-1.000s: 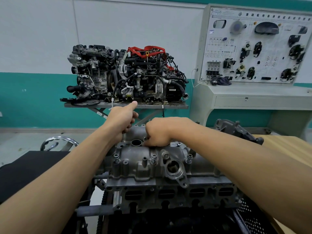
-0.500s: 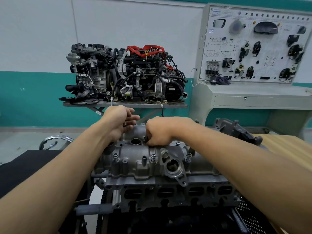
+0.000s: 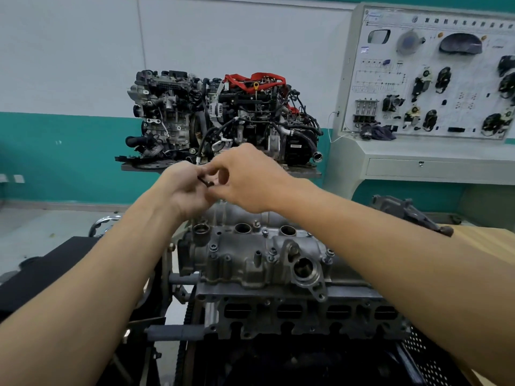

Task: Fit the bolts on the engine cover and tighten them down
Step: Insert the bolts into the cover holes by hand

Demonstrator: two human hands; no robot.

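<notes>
- Progress: several fitted bolts (image 3: 213, 247) already stand in their holes along the near edge and middle of the engine cover (image 3: 245, 263), which sits on the cylinder head at centre, below both hands. Their heads appear slightly proud of the casting; whether any has been tightened cannot be told.
- Remaining, as judged: at least one more bolt is to be placed, and the tightening stage seems not yet begun, since no tool shows in either hand or on the cover.
- Left hand (image 3: 185, 189): raised above the far side of the cover, fingers curled inward. It grips one end of a small dark bolt (image 3: 205, 183). Whether further bolts lie in the palm is hidden.
- Right hand (image 3: 246, 182): raised just beside the left, touching it at the fingertips. Thumb and forefinger close in a pinch on the other end of the same bolt; the remaining fingers are loosely bent.
- The bolt is thus held between both hands, in the air, clear of the cover.
- Background: a second engine (image 3: 223, 115) on a stand against the wall, and a training panel (image 3: 429, 73) at right.
</notes>
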